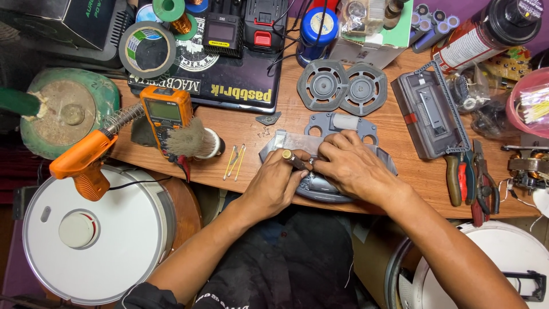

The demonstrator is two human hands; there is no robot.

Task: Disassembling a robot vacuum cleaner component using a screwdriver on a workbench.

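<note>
Fingers [286, 166] of the left hand [271, 186] pinch a small screwdriver [294, 160]; the right hand [349, 166] presses flat on a grey module [331, 129] near the table [412, 171] edge. It looks light, rigid plastic, best steadied by its rim.

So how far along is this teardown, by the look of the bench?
Done: two round grey covers and a grey box module lie apart on the table. In hand: left hand holds a small tool to the grey assembly, right hand steadying it. Left: the assembly, not yet closed up.
</note>
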